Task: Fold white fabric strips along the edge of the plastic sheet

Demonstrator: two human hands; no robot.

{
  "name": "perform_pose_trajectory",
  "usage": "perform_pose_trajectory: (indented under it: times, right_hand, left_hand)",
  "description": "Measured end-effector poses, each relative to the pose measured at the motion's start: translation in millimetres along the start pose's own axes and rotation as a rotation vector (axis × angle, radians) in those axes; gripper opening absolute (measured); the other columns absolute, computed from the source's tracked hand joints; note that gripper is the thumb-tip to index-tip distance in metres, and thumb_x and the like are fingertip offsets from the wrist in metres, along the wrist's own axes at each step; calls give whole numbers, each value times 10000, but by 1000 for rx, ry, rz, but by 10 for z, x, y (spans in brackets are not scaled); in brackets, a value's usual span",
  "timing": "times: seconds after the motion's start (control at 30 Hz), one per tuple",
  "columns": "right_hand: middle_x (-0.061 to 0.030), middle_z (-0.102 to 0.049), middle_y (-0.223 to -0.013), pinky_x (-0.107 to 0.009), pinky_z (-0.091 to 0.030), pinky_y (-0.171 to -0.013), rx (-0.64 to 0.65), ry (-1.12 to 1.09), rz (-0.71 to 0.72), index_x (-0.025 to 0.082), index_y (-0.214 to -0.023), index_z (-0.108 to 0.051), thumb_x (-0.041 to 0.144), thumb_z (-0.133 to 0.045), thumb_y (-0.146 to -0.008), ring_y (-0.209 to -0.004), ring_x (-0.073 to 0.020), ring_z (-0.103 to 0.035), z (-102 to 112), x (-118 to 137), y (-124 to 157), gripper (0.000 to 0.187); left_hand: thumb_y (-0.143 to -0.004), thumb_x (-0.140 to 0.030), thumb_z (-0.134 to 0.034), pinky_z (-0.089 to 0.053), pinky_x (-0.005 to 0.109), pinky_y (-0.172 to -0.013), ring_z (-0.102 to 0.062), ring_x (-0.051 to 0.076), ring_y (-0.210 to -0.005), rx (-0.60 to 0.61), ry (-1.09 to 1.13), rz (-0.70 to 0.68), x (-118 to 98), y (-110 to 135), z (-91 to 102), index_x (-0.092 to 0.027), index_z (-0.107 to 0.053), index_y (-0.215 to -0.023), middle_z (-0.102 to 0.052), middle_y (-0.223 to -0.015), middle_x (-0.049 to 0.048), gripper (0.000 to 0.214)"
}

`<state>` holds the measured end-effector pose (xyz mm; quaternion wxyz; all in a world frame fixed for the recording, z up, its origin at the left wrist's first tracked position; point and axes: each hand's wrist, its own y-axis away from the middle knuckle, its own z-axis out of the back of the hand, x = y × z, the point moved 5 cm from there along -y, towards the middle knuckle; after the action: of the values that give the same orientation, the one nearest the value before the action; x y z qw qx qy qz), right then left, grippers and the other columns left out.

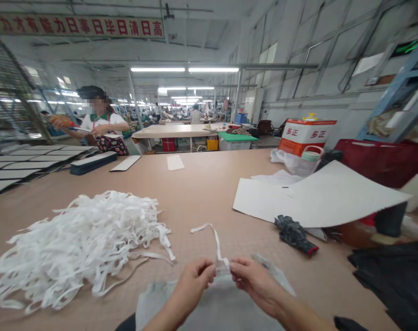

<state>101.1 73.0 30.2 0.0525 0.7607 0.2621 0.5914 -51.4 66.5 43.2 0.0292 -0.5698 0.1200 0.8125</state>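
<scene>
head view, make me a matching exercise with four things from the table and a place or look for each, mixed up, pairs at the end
Things
1. pile
2. glove
3. can
4. loose strip

Places and looks
A. orange and white, with yellow on top
B. white, its near end by the right hand
C. heaped on the left of the table
D. dark, with a red edge

Pairs
1-C, 2-D, 3-A, 4-B
</scene>
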Motion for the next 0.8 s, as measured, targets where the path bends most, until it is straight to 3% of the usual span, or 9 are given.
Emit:
perform_pose_trajectory:
  times: [0.1, 0.17, 0.27, 0.4, 0.47, 0.6, 0.7, 0.8]
  right_hand:
    - [20, -526, -592, -213, -313, -541, 49, -67, 10, 139, -677, -627, 334, -697, -595, -552, -84, -441, -245, -98, -1, 223]
    - [-3, -563, -622, -218, -323, -549, 100, -53, 12, 127, -684, -642, 333, -692, -607, -563, -90, -465, -329, -146, 30, 226]
    - [-41, -612, -743, -226, -363, -585, 219, -86, -58, 130, -767, -660, 403, -661, -660, -647, -114, -525, -433, -210, 85, 293]
    - [-48, -629, -804, -283, -434, -667, 423, -251, -148, 154, -891, -649, 503, -561, -744, -702, -152, -572, -581, -254, 82, 389]
    - [-55, -641, -875, -299, -459, -695, 351, -348, -137, 163, -902, -648, 438, -620, -724, -737, -166, -591, -527, -257, 3, 329]
    - [-41, -649, -924, -234, -476, -701, 78, -459, -92, 179, -885, -671, 318, -688, -703, -799, -139, -585, -174, -243, -139, 229]
    - [-36, -648, -923, -230, -486, -650, -32, -300, -28, 187, -876, -685, 359, -699, -682, -790, -149, -571, 122, -195, -136, 260]
    - [-25, -647, -769, -249, -485, -633, -83, 34, 34, 185, -855, -691, 426, -672, -675, -720, -166, -568, 324, -162, -75, 301]
  left_hand:
    - [-640, -563, -529, -414, 250, -516, -552, 151, -623, -23, 288, 131, 140, 38, -186, -154, -552, -757, -582, -692, 21, 425]
    - [-577, -546, -588, -391, 241, -499, -531, 142, -580, -97, 305, 148, 175, 52, -123, -158, -536, -699, -556, -604, 1, 410]
    - [-594, -467, -587, -371, 232, -496, -508, 126, -558, -155, 240, 86, 94, 132, -3, -163, -540, -648, -545, -560, -12, 313]
    - [-617, -388, -552, -323, 210, -426, -483, 108, -497, 31, 242, 134, 47, 356, -92, -172, -508, -608, -559, -568, -11, 220]
    - [-591, -362, -559, -316, 206, -417, -462, 96, -469, 98, 271, 208, 132, 471, -99, -165, -517, -602, -561, -567, -10, 201]
    - [-545, -388, -583, -334, 217, -439, -437, 94, -485, -30, 255, 296, 442, 609, 253, -136, -572, -642, -548, -570, -9, 270]
    - [-560, -422, -552, -335, 226, -451, -425, 103, -491, -142, 134, 340, 672, 671, 614, -129, -599, -703, -502, -546, -30, 329]
    - [-597, -390, -501, -323, 238, -462, -407, 111, -468, -220, -5, 363, 808, 707, 850, -141, -616, -726, -457, -506, -48, 303]
